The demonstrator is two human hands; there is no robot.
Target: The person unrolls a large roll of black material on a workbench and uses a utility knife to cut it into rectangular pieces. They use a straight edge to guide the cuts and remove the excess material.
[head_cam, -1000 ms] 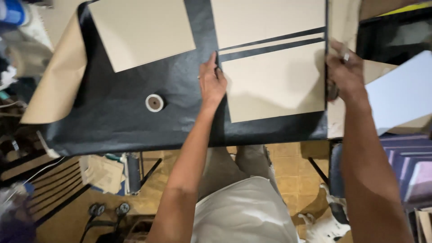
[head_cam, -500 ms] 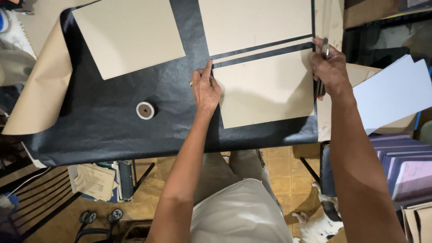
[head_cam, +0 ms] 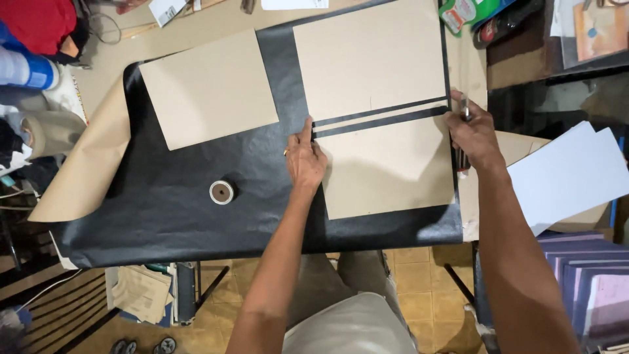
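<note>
Left hand (head_cam: pixel 306 159) flat, fingers spread, pinning tan board pieces (head_cam: pixel 386 164) on the black sheet (head_cam: pixel 196 216) near its right edge, right hand (head_cam: pixel 473 134) closed around a thin knife-like tool (head_cam: pixel 464 108), now further up that edge than before, trimming apparently progressing.

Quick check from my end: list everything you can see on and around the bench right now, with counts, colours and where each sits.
Black sheet: one, black, spread over the bench.
Large boards: three, tan; one upper left, one upper centre, one lower centre, all on the black sheet.
Narrow strip: one, tan, between the two centre boards.
Tape roll: one, pale with brown core, on the sheet, left of the hands.
Brown paper: one, tan, curling at the left edge.
White sheets: a few, white, right of the bench.
Left hand: pressing on the lower board's left edge.
Right hand: at the right edge, gripping a slim tool, kind unclear.
</note>
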